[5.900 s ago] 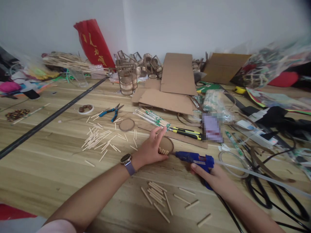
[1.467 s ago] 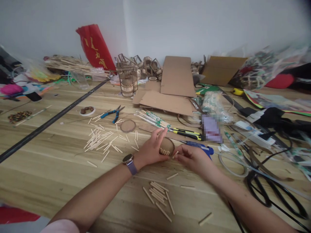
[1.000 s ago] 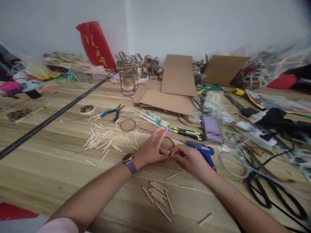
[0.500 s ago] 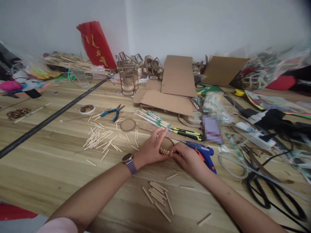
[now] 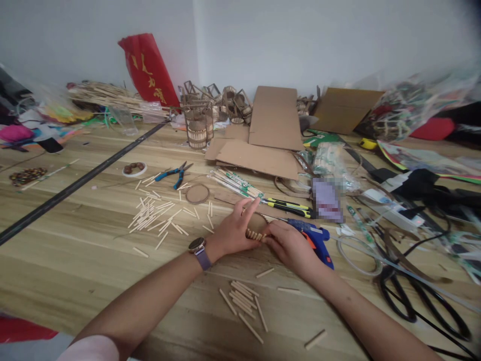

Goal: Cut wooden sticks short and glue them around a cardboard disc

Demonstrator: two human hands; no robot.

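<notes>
My left hand [image 5: 235, 231], a watch on its wrist, is closed around the left side of a round cardboard base [image 5: 259, 220], its index finger raised. A row of short wooden sticks [image 5: 254, 234] lines the base's near edge. At the right end of that row, my right hand [image 5: 288, 244] pinches a short stick against the edge; its fingertips partly hide it. Just right of this hand lies a blue glue gun [image 5: 318, 244], partly covered. Loose cut sticks [image 5: 243, 300] lie on the table nearer to me.
More cut sticks [image 5: 148, 213], a cardboard disc [image 5: 197, 194] and blue-handled pliers [image 5: 171, 176] lie to the left. Yellow-black cutters [image 5: 287, 206] and cardboard sheets [image 5: 259, 158] are beyond my hands. Black scissors [image 5: 424, 301] and cables lie right. Small stick baskets [image 5: 198, 135] stand behind.
Both hands stay in nearly the same place on the base. My right fingers have shifted very slightly at the end of the stick row.
</notes>
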